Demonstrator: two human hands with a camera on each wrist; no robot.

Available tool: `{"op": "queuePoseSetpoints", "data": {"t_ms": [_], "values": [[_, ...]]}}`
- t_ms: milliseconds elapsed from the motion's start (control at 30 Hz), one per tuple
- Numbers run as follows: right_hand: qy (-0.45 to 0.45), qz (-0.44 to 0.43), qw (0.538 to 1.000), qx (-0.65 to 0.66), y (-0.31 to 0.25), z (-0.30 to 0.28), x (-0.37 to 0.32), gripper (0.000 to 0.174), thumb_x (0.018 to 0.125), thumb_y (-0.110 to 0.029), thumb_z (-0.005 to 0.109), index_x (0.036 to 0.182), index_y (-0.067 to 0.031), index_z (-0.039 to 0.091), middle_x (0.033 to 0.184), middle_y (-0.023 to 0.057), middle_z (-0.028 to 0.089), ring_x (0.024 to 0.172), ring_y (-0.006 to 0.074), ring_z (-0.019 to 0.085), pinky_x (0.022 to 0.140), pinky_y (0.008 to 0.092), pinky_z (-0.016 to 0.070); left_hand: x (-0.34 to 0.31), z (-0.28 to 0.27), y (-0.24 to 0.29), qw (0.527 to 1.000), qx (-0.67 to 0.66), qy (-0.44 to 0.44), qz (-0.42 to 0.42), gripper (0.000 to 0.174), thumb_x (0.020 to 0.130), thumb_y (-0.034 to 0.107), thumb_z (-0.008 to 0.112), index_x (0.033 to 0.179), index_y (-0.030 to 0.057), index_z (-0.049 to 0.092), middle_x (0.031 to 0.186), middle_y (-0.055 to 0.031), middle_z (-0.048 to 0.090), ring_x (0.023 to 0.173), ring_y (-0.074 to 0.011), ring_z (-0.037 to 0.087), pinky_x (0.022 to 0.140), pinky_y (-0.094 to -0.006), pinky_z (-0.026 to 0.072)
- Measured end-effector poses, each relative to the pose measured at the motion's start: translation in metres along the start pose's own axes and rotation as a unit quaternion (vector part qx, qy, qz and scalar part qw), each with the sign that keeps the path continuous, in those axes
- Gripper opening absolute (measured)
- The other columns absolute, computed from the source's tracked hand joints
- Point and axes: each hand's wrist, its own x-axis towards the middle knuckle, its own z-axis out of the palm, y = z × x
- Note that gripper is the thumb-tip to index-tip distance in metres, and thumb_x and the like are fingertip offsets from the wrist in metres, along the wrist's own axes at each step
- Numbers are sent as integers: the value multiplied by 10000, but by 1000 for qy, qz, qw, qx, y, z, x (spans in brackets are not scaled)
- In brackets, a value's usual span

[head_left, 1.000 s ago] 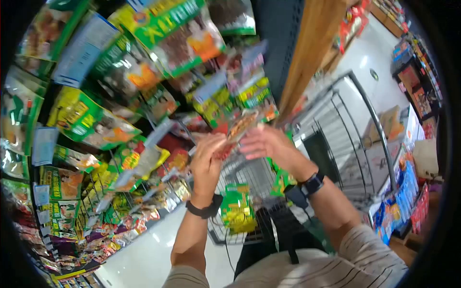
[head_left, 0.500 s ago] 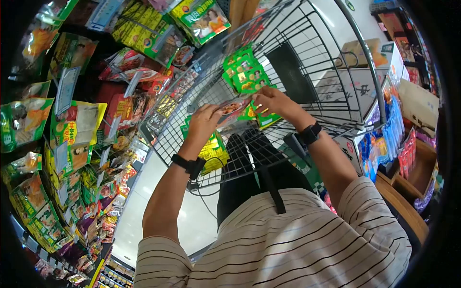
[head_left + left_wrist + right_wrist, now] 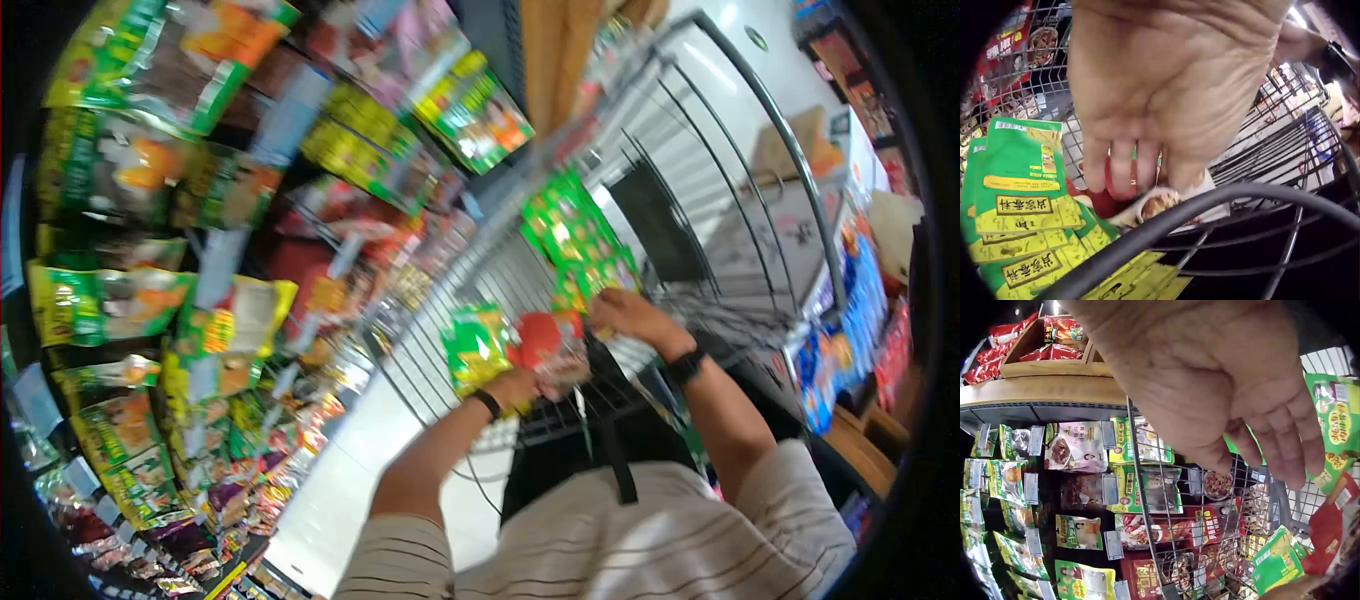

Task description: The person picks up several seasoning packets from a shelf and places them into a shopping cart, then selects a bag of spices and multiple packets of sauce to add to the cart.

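Note:
My left hand (image 3: 516, 386) is low in the shopping cart, gripping the near edge of a red packet (image 3: 550, 338) with a clear part. In the left wrist view its fingers bend down over that packet (image 3: 1157, 205), which hides their tips. Green and yellow packets (image 3: 476, 345) lie just left of it. My right hand (image 3: 630, 314) hovers over the cart beside a row of green packets (image 3: 580, 240). Nothing sits in its loosely bent fingers in the right wrist view, where the red packet (image 3: 1329, 522) appears at the lower right.
The wire cart (image 3: 440, 350) stands against my body, its dark handle bar (image 3: 1235, 192) crossing the left wrist view. Shelves of hanging snack packets (image 3: 120, 300) line the left side. Boxes (image 3: 740, 230) and blue packets (image 3: 845, 310) are to the right.
The packet, earlier held up between both hands, is now lower in the cart at my left hand. My right hand has come away from it to the right.

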Motion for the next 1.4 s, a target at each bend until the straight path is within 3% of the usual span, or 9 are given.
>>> {"op": "queuePoseSetpoints", "data": {"t_ms": [200, 300, 433, 567, 667, 767, 800, 833, 1400], "values": [[1, 3, 996, 84, -34, 11, -18, 263, 995, -297, 536, 1072, -49, 581, 948, 39, 641, 782, 122, 671, 668, 247, 552, -56, -88, 72, 989, -146, -2, 23, 378, 940, 305, 632, 1207, 37, 632, 1068, -149, 689, 1020, -242, 654, 899, -346, 510], [-15, -3, 996, 89, -42, 13, -18, 251, 991, -293, 543, 1087, -64, 581, 958, 33, 641, 798, 121, 670, 680, 247, 553, -129, -174, 133, 964, -211, 158, 35, 333, 997, 290, 582, 1224, 50, 620, 1171, -67, 653, 1049, -177, 632, 909, -318, 500], [-32, -3, 992, 120, -53, 20, -19, 233, 976, -286, 567, 1078, -78, 593, 960, 25, 642, 807, 120, 665, 685, 252, 557, -213, -270, 168, 840, -340, 408, 109, 350, 1031, 351, 508, 1135, 33, 611, 1076, -88, 660, 943, -179, 664, 808, -325, 557], [-41, -1, 990, 132, -63, 25, -22, 198, 967, -264, 575, 1057, -90, 608, 945, 13, 640, 798, 100, 631, 696, 255, 552, -208, -356, 128, 642, -308, 673, 201, 446, 1020, 358, 495, 1256, -17, 545, 1270, -155, 585, 1119, -238, 610, 989, -373, 494], [-42, -19, 988, 145, -73, 29, -21, 183, 972, -248, 568, 1051, -88, 611, 939, 8, 633, 839, 89, 609, 701, 251, 544, -206, -442, 51, 631, -158, 757, 70, 479, 1038, 322, 458, 1337, -52, 470, 1326, -196, 555, 1204, -322, 549, 1032, -427, 422], [-49, -38, 988, 144, -89, 30, -21, 177, 969, -239, 574, 1048, -86, 614, 936, 4, 630, 831, 90, 610, 689, 251, 540, -210, -469, 18, 636, 17, 770, 41, 430, 1030, 266, 450, 1307, -60, 494, 1278, -208, 572, 1171, -373, 540, 993, -473, 411], [-68, -54, 988, 129, -89, 28, -17, 270, 991, -272, 567, 1127, -38, 567, 1034, 64, 654, 918, 157, 668, 787, 304, 572, -195, -485, -51, 536, 332, 765, -129, 380, 1007, 220, 460, 1273, -37, 547, 1216, -205, 586, 1118, -365, 552, 968, -468, 428], [-72, -59, 989, 119, -90, 28, -14, 270, 991, -269, 566, 1128, -36, 567, 1027, 60, 652, 919, 154, 664, 787, 303, 572, -195, -501, -64, 524, 377, 741, -187, 378, 1006, 218, 460, 1273, -36, 548, 1215, -204, 586, 1117, -365, 553, 968, -469, 428], [-78, -12, 989, 125, -90, 39, 14, 217, 997, -246, 573, 1102, -56, 570, 998, 16, 605, 916, 100, 591, 746, 263, 542, -240, -576, -130, 513, 459, 633, -354, 358, 993, 190, 471, 1276, -12, 558, 1201, -202, 590, 1109, -362, 559, 966, -478, 436]]}}
